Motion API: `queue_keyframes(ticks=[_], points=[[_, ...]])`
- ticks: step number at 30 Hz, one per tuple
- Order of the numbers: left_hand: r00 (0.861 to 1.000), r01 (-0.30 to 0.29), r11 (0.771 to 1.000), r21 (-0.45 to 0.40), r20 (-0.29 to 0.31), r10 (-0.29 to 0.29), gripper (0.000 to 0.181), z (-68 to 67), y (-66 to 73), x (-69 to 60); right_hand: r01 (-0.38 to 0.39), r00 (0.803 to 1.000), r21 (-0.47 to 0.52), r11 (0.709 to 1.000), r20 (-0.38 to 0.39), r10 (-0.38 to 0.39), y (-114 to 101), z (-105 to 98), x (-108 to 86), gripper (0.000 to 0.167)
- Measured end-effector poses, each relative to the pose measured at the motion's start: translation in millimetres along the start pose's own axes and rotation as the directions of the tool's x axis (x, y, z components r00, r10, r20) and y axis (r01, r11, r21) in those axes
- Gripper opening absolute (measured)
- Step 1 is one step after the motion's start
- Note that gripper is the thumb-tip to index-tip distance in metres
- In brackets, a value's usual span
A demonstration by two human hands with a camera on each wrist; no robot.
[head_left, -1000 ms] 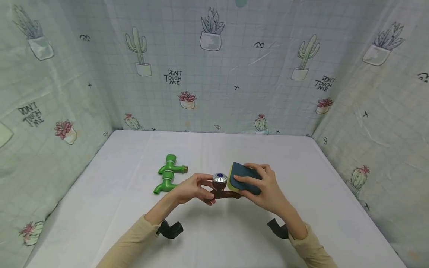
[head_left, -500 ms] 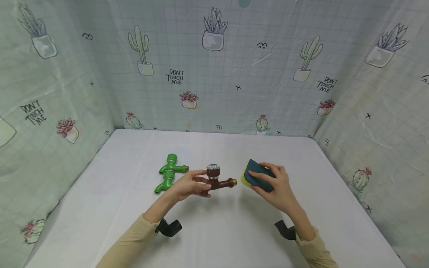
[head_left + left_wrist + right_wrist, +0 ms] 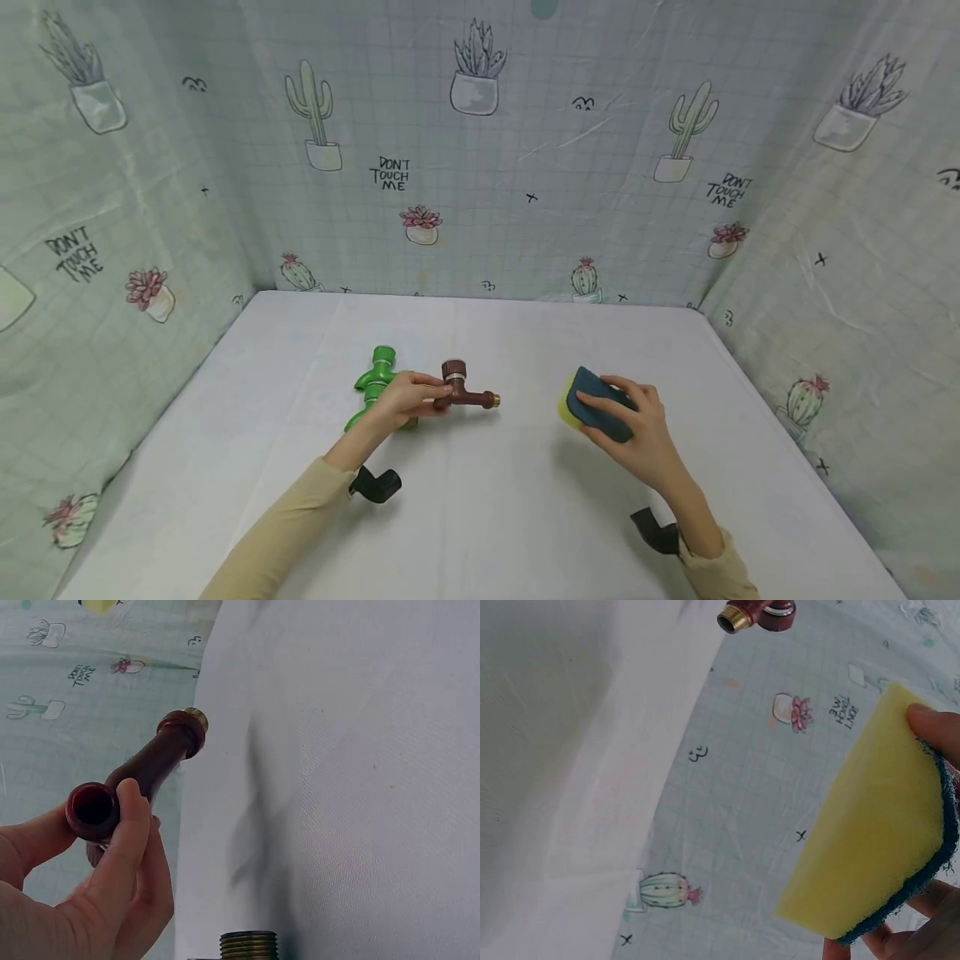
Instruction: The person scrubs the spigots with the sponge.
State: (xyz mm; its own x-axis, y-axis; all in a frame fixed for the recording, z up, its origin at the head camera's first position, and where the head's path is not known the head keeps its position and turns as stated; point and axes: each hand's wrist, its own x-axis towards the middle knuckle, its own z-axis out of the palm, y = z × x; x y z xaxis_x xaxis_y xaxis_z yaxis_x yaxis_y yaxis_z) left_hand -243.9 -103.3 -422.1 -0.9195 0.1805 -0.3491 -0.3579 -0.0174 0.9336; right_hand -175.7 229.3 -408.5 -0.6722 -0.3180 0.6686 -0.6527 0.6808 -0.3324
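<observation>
My left hand (image 3: 405,396) pinches a dark red-brown water tap (image 3: 471,398) by its spout end, above the table. The tap's knob points up and its brass threaded end points right. In the left wrist view, the hollow spout mouth (image 3: 95,811) faces the camera, with thumb and fingers around it. Out to the right, my right hand (image 3: 645,433) grips a sponge (image 3: 603,407), yellow on one side and dark blue on the scouring side. Tap and sponge are apart. Behind my left hand lie two green taps (image 3: 381,373), partly covered by it.
A white table (image 3: 495,517) lies below, with patterned cloth (image 3: 510,225) hanging behind and at both sides. Black curved pieces (image 3: 378,485) show at each wrist. One brass thread (image 3: 249,945) pokes into the bottom of the left wrist view.
The tap and sponge have separated: my left hand carried the tap left, and my right hand moved the sponge right. The tap's knob tilted back, and the green taps became more covered.
</observation>
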Motion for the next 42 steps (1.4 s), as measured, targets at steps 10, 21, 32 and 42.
queue_keyframes(ticks=[10,21,32,42], points=[[0.997,0.030,0.997,0.067,-0.069,-0.026,0.030,1.4,-8.3,16.2,0.006,1.000,0.021,1.000,0.022,-0.007,1.4,1.3,-4.4,0.049],[0.996,0.055,0.993,0.109,-0.073,-0.047,0.027,-0.5,-15.6,28.0,0.002,1.000,0.032,0.999,0.011,-0.002,-0.3,5.2,-3.0,0.049],[0.991,0.124,0.986,0.109,-0.068,-0.117,0.040,-5.6,-9.2,27.0,0.006,0.999,0.045,0.999,0.036,-0.008,0.3,5.8,-1.1,0.048],[0.990,0.136,0.985,0.107,0.005,-0.137,0.047,-8.1,-4.0,11.0,0.008,0.999,0.035,0.999,0.032,-0.009,3.1,10.9,-5.2,0.049]])
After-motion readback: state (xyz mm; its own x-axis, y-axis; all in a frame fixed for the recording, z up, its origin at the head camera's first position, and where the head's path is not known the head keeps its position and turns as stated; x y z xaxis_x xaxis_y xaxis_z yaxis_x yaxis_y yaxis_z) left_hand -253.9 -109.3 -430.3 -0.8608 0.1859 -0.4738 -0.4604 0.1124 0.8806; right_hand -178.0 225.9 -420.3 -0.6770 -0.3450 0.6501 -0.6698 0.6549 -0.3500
